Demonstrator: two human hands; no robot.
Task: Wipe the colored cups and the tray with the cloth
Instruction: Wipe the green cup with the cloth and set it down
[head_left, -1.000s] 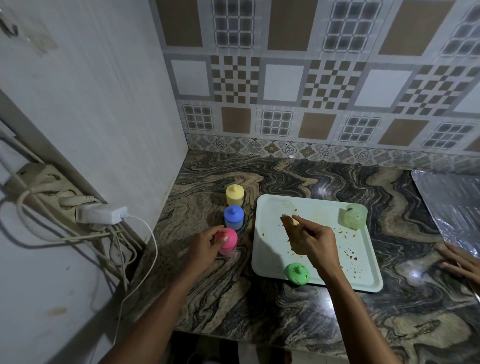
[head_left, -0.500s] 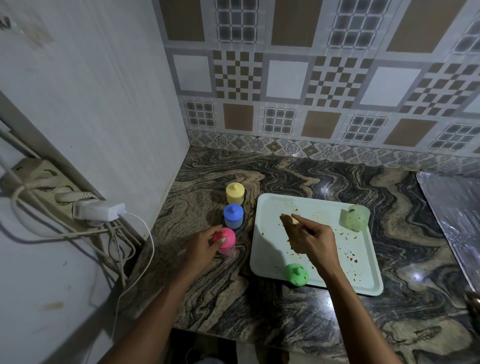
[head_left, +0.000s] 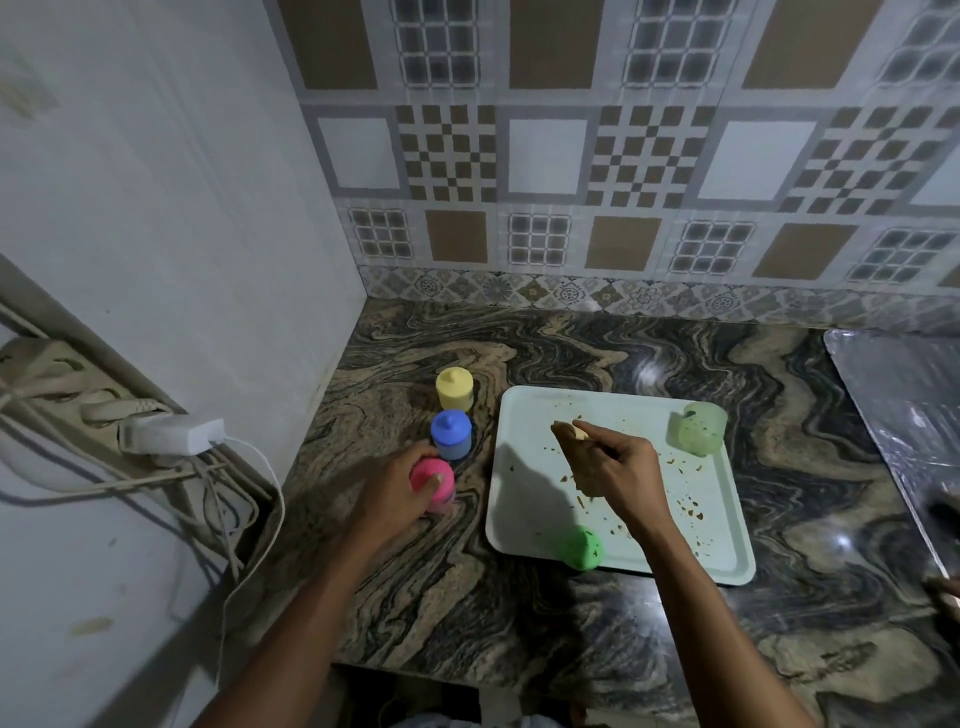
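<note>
Kitchen corner, mid-clean: over the last second we see almost nothing move. The left hand (head_left: 397, 493) stays wrapped around the pink plastic cup (head_left: 436, 488). That cup stands on the marbled stone surface (head_left: 571, 634), just left of the pale rectangular plastic tray (head_left: 519, 525). It is nearest us in a row of 3, with the blue plastic cup (head_left: 451, 434) and the yellow plastic cup (head_left: 454, 388) behind it. The right hand (head_left: 613, 467) still hovers over the middle of the tray, fingers curled, thumb and forefinger pinching a small pale scrap (head_left: 578, 431). We cannot tell whether that scrap is the cloth. The 1 clear change is at the right edge: another person's hand, resting below the crinkled foil sheet (head_left: 904, 415) a second ago, has nearly slipped out of view.

We read this as a pause. No wiping stroke looks under way, and the job seems barely started. The tray remains scattered with brown crumbs (head_left: 693, 512), thickest on its right half. 2 more cups sit on it: a translucent pale green cup (head_left: 696, 428) at the far right corner, seemingly on its side, and a bright green cup (head_left: 579, 545) at the near edge.
</note>
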